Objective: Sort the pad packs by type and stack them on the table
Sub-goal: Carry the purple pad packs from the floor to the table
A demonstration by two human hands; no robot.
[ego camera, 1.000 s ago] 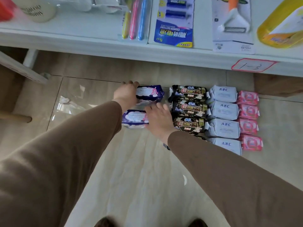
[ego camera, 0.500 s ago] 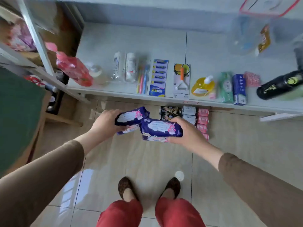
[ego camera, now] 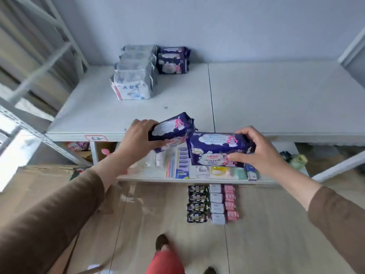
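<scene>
We hold purple packs in both hands — left hand fingers wrapped round its packs, right hand pinching its own. The purple stack lies toward the frame's top — long axes crosswise, left hand nearer.

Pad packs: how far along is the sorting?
Done: a white stack and a purple stack sit on the table. In hand: purple packs in the left hand and right hand. Left: three rows on the floor.

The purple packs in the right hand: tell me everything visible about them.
The purple packs are two soft, glossy plastic packs, one atop the other, dark purple with white cloud panels and a pink cartoon figure. The right hand grips their right end, held roughly level in the air before the table edge, near the left hand's pack.
</scene>
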